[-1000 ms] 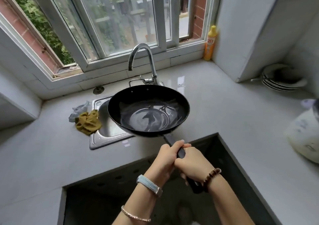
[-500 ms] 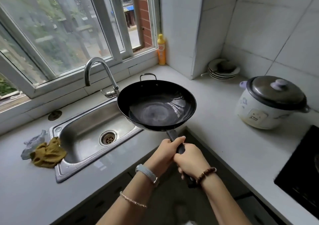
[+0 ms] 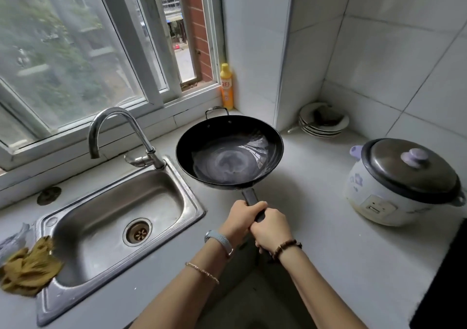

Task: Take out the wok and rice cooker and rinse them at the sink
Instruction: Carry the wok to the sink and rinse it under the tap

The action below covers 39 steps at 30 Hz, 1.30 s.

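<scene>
A black wok (image 3: 228,151) with a wet, shiny bottom hangs level above the grey counter, just right of the steel sink (image 3: 118,217). Both hands grip its dark straight handle: my left hand (image 3: 240,217) nearer the bowl, my right hand (image 3: 271,230) just behind it. The curved tap (image 3: 121,129) stands at the sink's back edge, left of the wok. A white rice cooker (image 3: 396,184) with a dark lid and pale knob sits on the counter at the right.
A yellow bottle (image 3: 226,86) stands in the window corner. Stacked plates (image 3: 322,124) sit in the back right corner. A mustard cloth (image 3: 27,270) lies at the sink's left edge. A black hob (image 3: 444,278) edges in at the right.
The wok has swung from over the sink to the right, above the counter. My view has turned right, bringing the rice cooker and plates into sight. Both hands keep their grip on the handle.
</scene>
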### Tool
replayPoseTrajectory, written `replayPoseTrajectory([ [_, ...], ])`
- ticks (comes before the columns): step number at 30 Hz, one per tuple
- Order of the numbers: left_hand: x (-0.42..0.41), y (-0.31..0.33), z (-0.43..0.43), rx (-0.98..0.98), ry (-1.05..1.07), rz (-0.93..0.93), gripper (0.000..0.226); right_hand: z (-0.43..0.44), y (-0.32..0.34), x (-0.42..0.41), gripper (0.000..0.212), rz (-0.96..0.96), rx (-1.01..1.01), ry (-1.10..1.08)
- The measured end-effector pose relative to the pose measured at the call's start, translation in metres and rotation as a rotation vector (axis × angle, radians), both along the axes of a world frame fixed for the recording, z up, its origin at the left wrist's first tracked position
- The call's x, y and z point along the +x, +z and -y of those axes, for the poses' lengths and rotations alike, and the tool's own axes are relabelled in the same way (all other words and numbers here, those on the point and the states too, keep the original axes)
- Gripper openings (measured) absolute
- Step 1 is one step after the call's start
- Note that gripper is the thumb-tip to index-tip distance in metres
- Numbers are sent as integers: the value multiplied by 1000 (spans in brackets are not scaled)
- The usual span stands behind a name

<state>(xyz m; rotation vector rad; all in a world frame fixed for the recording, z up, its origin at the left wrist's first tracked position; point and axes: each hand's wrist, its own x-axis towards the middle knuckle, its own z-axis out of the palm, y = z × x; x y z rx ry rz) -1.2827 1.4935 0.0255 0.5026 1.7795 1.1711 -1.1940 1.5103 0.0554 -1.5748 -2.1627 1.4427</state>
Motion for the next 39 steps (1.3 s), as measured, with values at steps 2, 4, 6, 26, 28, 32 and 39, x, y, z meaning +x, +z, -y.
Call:
replayPoseTrajectory([
  [2,-8,-7,-16,-9,-2,-14,32,-15,-8,-10,11,13,-1,-10],
  [4,-16,-14,-32,-16,-12,-26,39,-31,-16,-18,8,25,-13,-27],
  [6,-23,-21,-47,-21,-19,-33,42,-46,-23,-25,8,29,-25,-30],
  [26,-77,-68,-124,-114,-17,-56,37,-120,-65,-77,7,3,-47,-38],
  [28,-82,-70,-128,-116,-16,-52,36,-123,-68,-82,7,-8,-51,-44],
  [32,-90,-72,-130,-122,-10,-45,34,-127,-76,-90,5,-6,-54,-36],
  [39,-103,-78,-120,-119,38,-59,35,-122,-90,-101,21,-74,-180,-9],
])
